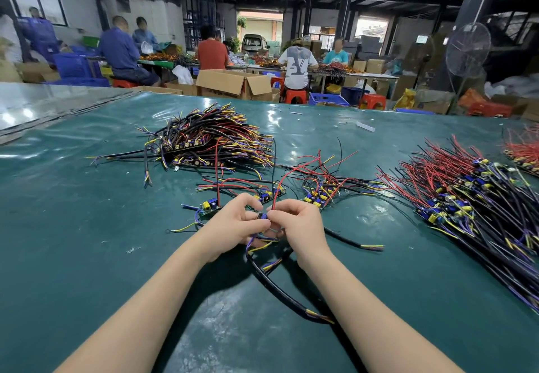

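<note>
Pinching the wired board [263, 217] between curled fingertips of left hand [233, 222] and right hand [300, 228], just above the green table [87, 241]. Risking a strained solder joint: tugging the red lead [280, 187], or snagging the trailing black cable [277, 288] on loose boards [264, 196] nearby.

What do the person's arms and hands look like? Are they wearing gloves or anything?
No gloves: the left hand and right hand are both bare, with no rings showing. The left forearm and right forearm are bare too. No sleeve comes into view, and neither wrist has a watch or bracelet.
</note>
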`<state>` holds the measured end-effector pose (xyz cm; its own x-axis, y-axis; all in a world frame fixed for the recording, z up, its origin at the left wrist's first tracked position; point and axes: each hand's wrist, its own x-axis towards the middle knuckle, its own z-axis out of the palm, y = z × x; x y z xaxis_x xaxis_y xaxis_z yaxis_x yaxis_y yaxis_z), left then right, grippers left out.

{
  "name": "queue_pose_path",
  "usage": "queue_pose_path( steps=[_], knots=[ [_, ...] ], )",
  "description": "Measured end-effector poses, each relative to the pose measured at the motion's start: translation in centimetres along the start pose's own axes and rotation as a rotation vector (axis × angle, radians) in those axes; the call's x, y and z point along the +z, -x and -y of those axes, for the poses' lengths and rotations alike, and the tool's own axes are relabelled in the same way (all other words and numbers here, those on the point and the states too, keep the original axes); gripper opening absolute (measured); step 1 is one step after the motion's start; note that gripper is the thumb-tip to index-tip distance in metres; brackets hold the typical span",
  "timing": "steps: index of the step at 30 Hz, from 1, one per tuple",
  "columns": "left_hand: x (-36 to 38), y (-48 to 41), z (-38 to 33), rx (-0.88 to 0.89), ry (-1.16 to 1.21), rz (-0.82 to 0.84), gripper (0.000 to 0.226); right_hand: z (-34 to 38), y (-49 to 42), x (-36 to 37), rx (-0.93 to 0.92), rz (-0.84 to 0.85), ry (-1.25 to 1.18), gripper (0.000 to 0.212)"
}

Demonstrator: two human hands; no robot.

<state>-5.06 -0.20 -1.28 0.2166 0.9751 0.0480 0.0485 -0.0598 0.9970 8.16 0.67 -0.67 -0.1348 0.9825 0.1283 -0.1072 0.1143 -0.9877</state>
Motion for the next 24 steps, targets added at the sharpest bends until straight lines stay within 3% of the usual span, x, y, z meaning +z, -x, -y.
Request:
queue_pose_path(
  steps=[9,17,24],
  knots=[
    [0.1,0.1,-0.1,-0.006,0.014,-0.017,0.019,-0.3,0.0,0.7,0.013,-0.056,-0.056,0.028],
    [0.5,0.4,-0.5,-0.058,0.010,0.110,0.021,0.0,-1.1,-1.1,-0.012,-0.265,0.017,0.032],
    [0.2,0.5,-0.9,-0.098,0.018,0.143,0.018,0.5,-1.7,-2.0,0.156,-0.329,-0.381,0.024]
  ],
)
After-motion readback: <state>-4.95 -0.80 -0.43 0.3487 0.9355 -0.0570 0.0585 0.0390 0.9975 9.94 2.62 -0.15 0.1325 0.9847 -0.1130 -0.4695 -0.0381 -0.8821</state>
